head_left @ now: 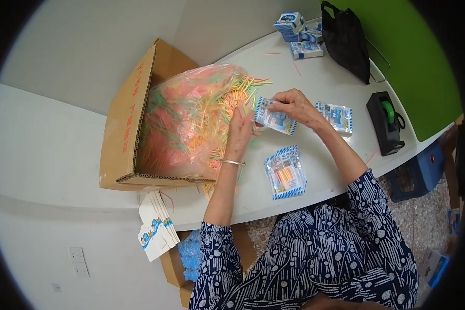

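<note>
Right hand (294, 107) pinches the top edge of a small clear blue-and-white plastic packet (275, 119); left hand (240, 132) grips its near end, fingers curled. Packet long axis runs left-right, slightly tilted. Just left: clear bag of coloured thin sticks (191, 119) in brown cardboard box (123, 124). Below the grip, filled packet (285, 172); right, another packet (336, 117).

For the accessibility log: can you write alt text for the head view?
A person's right hand holds a small blue-and-white packet while the left hand reaches into a heap of thin coloured sticks spilling from a bag in a cardboard box; a filled packet lies on the white table.
</note>
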Motion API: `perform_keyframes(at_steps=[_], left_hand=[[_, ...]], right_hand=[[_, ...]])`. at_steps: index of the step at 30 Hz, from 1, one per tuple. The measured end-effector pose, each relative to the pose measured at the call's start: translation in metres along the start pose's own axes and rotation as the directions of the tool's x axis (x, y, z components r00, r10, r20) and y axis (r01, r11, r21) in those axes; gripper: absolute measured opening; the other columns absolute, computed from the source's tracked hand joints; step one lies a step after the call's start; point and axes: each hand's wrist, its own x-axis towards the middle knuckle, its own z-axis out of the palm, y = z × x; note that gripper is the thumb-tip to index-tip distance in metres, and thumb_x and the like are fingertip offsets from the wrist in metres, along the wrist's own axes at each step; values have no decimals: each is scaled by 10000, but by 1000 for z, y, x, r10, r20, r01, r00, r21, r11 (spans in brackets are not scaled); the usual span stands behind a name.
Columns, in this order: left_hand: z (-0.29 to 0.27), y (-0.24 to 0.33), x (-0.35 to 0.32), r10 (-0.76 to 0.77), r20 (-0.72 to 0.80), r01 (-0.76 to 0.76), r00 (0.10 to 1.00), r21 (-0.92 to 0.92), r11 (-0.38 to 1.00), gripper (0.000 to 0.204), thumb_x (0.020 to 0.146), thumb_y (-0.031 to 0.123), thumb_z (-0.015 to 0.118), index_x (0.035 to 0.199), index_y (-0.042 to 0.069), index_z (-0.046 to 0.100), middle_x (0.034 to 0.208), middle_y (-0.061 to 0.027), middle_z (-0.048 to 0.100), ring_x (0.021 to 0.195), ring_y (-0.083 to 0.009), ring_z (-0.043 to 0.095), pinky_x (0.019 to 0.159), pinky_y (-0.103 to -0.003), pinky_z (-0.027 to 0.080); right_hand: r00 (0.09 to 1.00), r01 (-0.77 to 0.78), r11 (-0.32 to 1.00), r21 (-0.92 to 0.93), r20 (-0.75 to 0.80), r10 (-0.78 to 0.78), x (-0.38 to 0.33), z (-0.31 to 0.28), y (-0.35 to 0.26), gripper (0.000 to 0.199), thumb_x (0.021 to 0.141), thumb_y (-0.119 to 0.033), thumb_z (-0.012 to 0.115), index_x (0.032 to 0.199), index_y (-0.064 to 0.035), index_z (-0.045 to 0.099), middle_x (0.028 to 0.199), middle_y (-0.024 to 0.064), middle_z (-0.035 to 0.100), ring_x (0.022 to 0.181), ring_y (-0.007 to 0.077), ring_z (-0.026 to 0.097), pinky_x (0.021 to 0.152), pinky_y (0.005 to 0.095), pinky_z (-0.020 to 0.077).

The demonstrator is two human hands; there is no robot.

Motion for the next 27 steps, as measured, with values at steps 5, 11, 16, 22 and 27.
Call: perform_keyframes(at_steps=[5, 11, 16, 22, 27], left_hand=[[0, -17, 6, 60, -42, -55, 997, 119, 991, 166, 919, 125, 515, 1021, 11, 453, 841, -56, 573, 691, -112, 582, 463, -236, 495], [-2, -19, 3, 159, -165, -99, 973, 321, 942, 181, 920, 136, 529, 1001, 2, 438, 768, -72, 561, 604, -117, 562, 443, -259, 468], [2, -26, 0, 265, -168, -177, 949, 409, 895, 179, 914, 123, 529, 942, 8, 395, 701, -142, 525, 539, -204, 584, 474, -371, 447], [4, -29, -2, 216, -170, -169, 962, 257, 951, 167, 908, 104, 525, 983, -5, 423, 747, -107, 554, 558, -163, 590, 449, -289, 484], [8, -37, 0, 169, -251, -144, 953, 117, 983, 240, 908, 99, 523, 1088, -30, 431, 823, -94, 575, 593, -129, 589, 458, -249, 513]], right_hand=[[991, -4, 994, 111, 135, -11, 4, 4, 2, 214, 775, -186, 692, 663, -16, 628, 560, -14, 520, 528, 59, 429, 485, 261, 353], [961, -117, 990, 78, 260, 93, 0, 0, 6, 195, 806, -186, 683, 708, -28, 623, 606, -46, 523, 560, 40, 414, 501, 240, 339], [993, 109, 965, -240, 81, -92, 1, 4, 10, 216, 794, -172, 671, 721, 17, 596, 586, 8, 510, 542, 90, 421, 518, 282, 362], [980, 189, 971, -146, -41, -197, -5, 15, 12, 209, 793, -168, 666, 769, 30, 603, 607, 19, 525, 571, 84, 435, 535, 267, 362], [996, -2, 995, 98, 84, -6, -5, 14, 24, 199, 805, -162, 662, 803, 32, 616, 614, -8, 511, 580, 51, 418, 527, 239, 343]])
